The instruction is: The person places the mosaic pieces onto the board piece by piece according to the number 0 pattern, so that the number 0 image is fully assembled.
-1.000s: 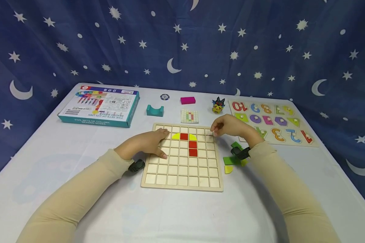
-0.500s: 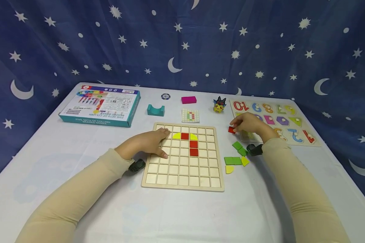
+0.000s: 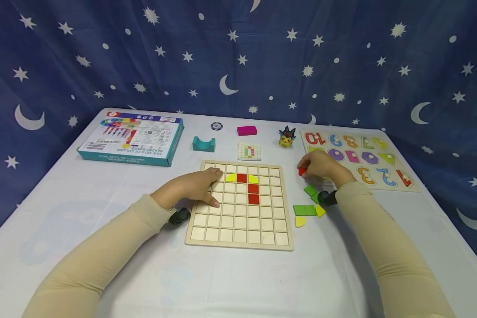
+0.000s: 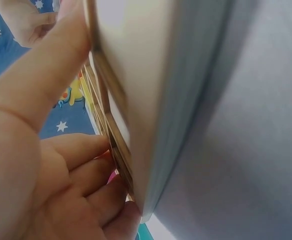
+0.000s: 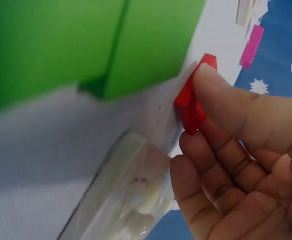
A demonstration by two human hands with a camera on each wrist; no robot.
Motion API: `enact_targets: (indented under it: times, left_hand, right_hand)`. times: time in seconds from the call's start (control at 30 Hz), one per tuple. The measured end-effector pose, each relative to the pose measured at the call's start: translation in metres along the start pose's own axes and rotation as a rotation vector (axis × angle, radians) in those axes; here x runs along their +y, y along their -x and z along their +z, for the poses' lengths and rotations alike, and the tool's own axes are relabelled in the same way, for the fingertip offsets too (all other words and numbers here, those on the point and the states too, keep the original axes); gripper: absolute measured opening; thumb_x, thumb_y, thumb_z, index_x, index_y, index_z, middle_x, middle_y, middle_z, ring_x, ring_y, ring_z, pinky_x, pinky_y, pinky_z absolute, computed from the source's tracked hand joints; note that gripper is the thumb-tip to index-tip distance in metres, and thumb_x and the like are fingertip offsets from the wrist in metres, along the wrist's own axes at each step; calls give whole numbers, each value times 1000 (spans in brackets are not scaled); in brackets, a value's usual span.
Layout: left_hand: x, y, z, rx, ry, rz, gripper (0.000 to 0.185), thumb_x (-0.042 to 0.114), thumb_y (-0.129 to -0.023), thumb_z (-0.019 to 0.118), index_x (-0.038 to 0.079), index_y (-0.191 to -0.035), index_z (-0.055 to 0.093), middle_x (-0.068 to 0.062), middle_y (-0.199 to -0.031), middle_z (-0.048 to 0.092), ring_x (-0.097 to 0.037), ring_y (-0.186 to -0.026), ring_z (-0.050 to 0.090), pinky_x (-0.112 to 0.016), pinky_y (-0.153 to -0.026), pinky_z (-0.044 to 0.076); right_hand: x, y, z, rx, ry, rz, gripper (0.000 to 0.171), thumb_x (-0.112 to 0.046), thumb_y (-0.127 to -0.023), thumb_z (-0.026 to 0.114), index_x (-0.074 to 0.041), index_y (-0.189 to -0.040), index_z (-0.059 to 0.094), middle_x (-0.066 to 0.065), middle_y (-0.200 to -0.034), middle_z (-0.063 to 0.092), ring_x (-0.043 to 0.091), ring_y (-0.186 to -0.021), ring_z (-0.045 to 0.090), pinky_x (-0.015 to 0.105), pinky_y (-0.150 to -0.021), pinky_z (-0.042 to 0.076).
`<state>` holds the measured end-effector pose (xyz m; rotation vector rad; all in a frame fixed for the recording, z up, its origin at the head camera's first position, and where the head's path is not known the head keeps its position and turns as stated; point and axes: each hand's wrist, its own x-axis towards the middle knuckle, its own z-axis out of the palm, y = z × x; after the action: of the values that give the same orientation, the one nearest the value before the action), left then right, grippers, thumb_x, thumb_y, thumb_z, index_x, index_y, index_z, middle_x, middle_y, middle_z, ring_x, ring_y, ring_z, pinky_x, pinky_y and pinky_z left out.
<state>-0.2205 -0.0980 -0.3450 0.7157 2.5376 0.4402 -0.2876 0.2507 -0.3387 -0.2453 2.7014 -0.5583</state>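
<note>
Rightward off the wooden grid board (image 3: 240, 236) the right hand (image 3: 321, 167) had moved, pinching a smooth red piece (image 3: 301, 171) just beyond the board's right edge; the left hand (image 3: 192, 186) lay relaxed, thumb and fingers spread over the board's left edge.

Setting: a tabletop play area; whether home, classroom or studio cannot be told. Evidence, relative to the grid board (image 3: 240, 222): white-covered table (image 3: 238, 282) beneath it; blue star-and-moon curtain (image 3: 262, 53) behind it; boxed bead set (image 3: 131, 137) beyond its far-left corner; small figurine (image 3: 287, 138) and number puzzle (image 3: 375, 166) beyond its far-right corner; coloured tiles (image 3: 300, 210) beside its right edge.
</note>
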Motion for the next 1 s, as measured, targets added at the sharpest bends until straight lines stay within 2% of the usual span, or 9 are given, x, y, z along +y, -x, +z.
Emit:
enact_targets:
  times: [0.17,0.3,0.47,0.6,0.77,1.0]
  left_hand:
    - [1,1,-1,-5,-1,-4,98,39,-74,73,-2,-145,19,-17,-153,14,-32,-142,11,-45,-114,16]
    - [2,3,-1,-3,4,-4,98,39,-74,74,-3,-145,20,-17,-153,14,-32,-142,11,-45,-115,16]
    - [1,3,-1,1,13,-2,98,38,-74,74,-3,-145,20,-18,-153,14,-32,-142,11,-45,-114,16]
    - [1,2,-1,1,11,-3,98,39,-74,74,-3,-145,20,-18,-153,14,-32,-141,12,-45,-114,17]
    - [0,1,0,0,4,-4,98,39,-75,73,-2,-145,19,-18,-153,14,-32,-141,12,-46,-114,17]
    - [0,1,0,-1,1,-3,98,39,-75,73,-2,-145,19,-17,-153,14,-32,-142,10,-45,-115,16]
  right_hand:
    - [-2,0,3,14,8,-51,22,3,-74,70,-2,-96,65,11,-89,62,23,-81,51,31,-74,44]
    - [-6,1,2,30,-22,-51,18,7,-75,65,-1,-91,64,10,-84,60,22,-78,50,28,-68,43]
    - [-12,7,-3,31,-74,-61,20,9,-77,60,2,-95,65,7,-80,56,20,-76,49,25,-62,41]
    - [-22,14,-4,28,-145,-70,22,6,-79,60,2,-100,66,6,-80,57,19,-76,49,25,-63,42]
    - [-42,23,4,-35,-216,-96,19,4,-79,61,2,-97,67,8,-81,60,17,-74,51,29,-68,45]
    - [-74,35,23,-144,-164,-216,16,4,-77,65,-2,-91,71,4,-78,63,14,-72,52,25,-65,45]
